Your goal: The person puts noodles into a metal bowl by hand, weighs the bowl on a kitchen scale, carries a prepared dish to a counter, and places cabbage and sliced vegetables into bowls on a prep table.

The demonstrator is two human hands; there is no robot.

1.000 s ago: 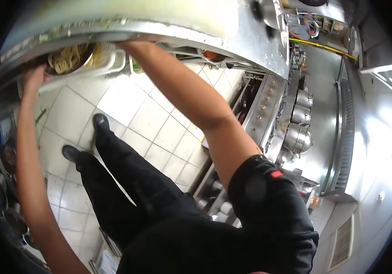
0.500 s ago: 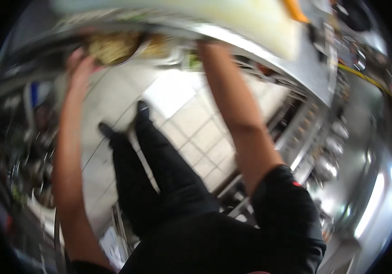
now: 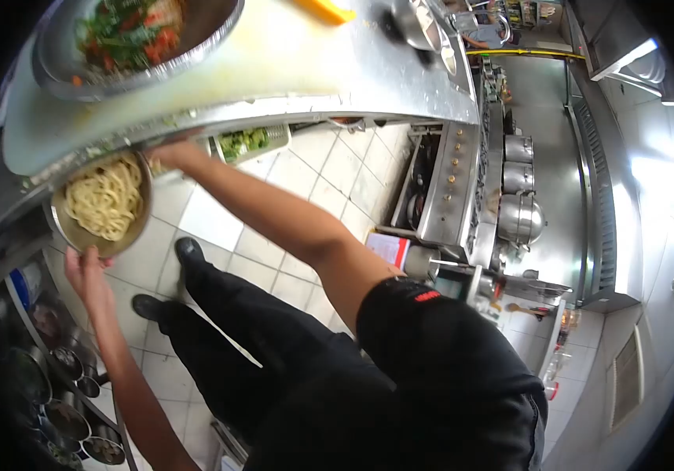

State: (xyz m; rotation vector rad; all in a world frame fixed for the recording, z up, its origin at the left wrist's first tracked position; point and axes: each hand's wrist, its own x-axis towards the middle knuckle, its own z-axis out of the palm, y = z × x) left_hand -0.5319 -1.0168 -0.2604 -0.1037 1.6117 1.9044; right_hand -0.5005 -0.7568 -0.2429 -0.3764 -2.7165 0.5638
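Note:
A round metal bowl (image 3: 129, 235) of thick pale noodles (image 3: 105, 200) is tilted toward me just below the counter's front edge. My left hand (image 3: 89, 271) grips its near rim, with the fingers closed there. Beside the bowl's right side, my right hand (image 3: 182, 155) reaches in under the counter edge. Its fingertips are hidden, close to a pale container mostly covered by the hand. Farther right, a white basket (image 3: 280, 140) with green leafy vegetables (image 3: 244, 144) sits under the same edge.
On the white cutting board (image 3: 274, 67) stands a large metal bowl (image 3: 223, 31) with greens and red pieces. A yellow-orange handle (image 3: 325, 9) lies behind. Stove (image 3: 451, 173) and pots (image 3: 519, 216) stand to the right; shelved metal containers (image 3: 66, 420) are at lower left.
The view has swung, bringing the counter top, large bowl and stove into clear sight. The noodle bowl is now out from under the counter edge, and my right hand is closer to it.

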